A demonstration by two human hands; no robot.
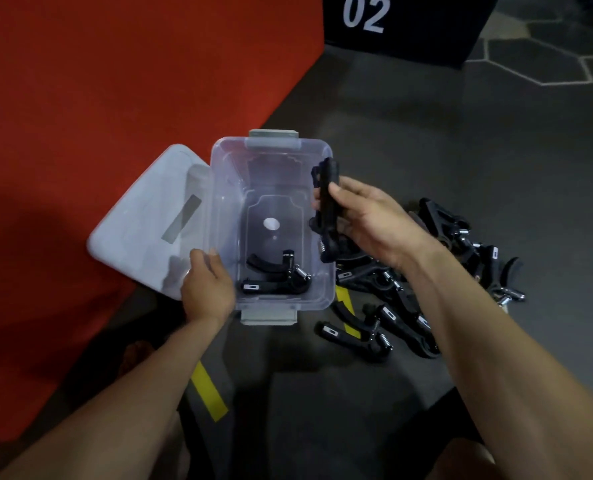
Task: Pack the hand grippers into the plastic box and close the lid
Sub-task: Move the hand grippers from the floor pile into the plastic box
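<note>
One hand gripper (276, 277) lay inside the plastic box (219, 188); your right hand (367, 220) clutched another above its rim, your left hand (207, 285) steadied its edge, a pile (409, 299) waited beside it, lid (149, 220) off.

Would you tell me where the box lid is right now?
In the head view, the lid lies left of the open plastic box, partly on the red mat.
</note>
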